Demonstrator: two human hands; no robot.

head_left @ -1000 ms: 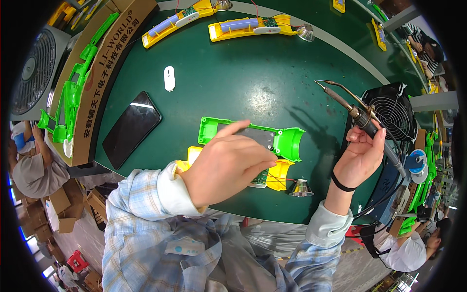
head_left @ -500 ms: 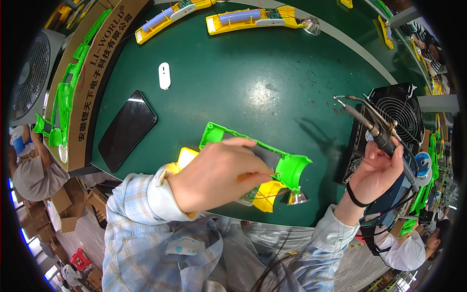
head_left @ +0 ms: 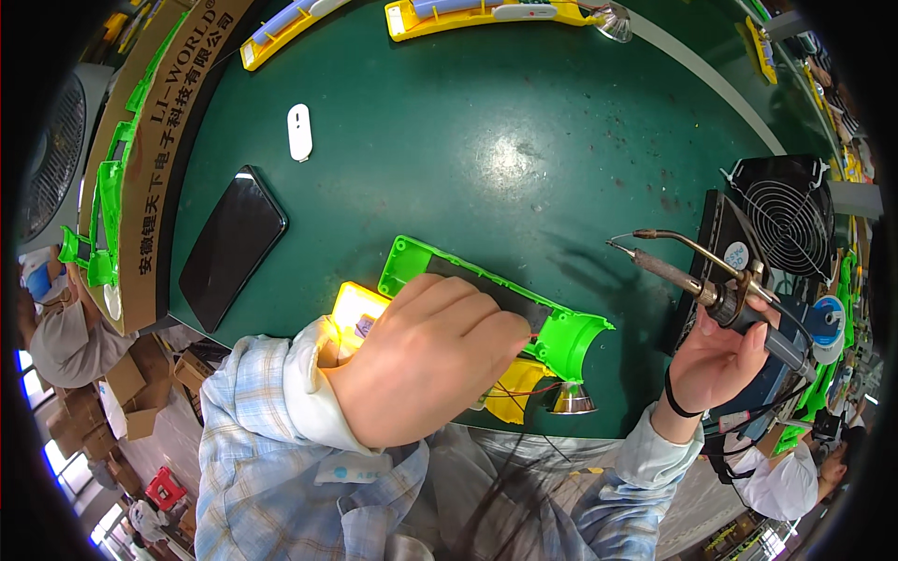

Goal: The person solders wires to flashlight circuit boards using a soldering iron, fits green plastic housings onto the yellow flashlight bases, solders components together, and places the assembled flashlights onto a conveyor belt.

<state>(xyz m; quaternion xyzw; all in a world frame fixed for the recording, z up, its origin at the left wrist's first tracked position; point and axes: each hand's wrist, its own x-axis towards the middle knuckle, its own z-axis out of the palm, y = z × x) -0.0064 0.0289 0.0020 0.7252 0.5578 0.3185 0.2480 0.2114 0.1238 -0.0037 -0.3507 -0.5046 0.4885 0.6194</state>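
Note:
My left hand (head_left: 435, 360) is closed over the middle of a green plastic housing (head_left: 571, 346), fingertips together at its inner edge. A bit of red shows beside the fingertips; what they pinch is hidden. Beneath the hand lies a yellow housing (head_left: 510, 397) with thin red and dark wires. Its left end (head_left: 355, 309) glows brightly. A silver cone-shaped reflector (head_left: 572, 399) sits by its right end. My right hand (head_left: 716, 360) grips a soldering iron (head_left: 720, 301) with a curved metal feed tube. Its tip points left, above the table and apart from the housings.
A black phone (head_left: 234, 248) and a small white oval cover (head_left: 299, 133) lie on the green table (head_left: 402, 140). Yellow assemblies (head_left: 486, 23) line the far edge. On the left stands a cardboard box (head_left: 173, 140) with green shells; on the right, a black fan (head_left: 786, 220) and a solder spool (head_left: 827, 323).
The soldering iron has dropped lower and its tip has swung left, lying flatter. My left fingers have curled in more. The yellow housing's left end now shines brightly. The whole view has shifted slightly.

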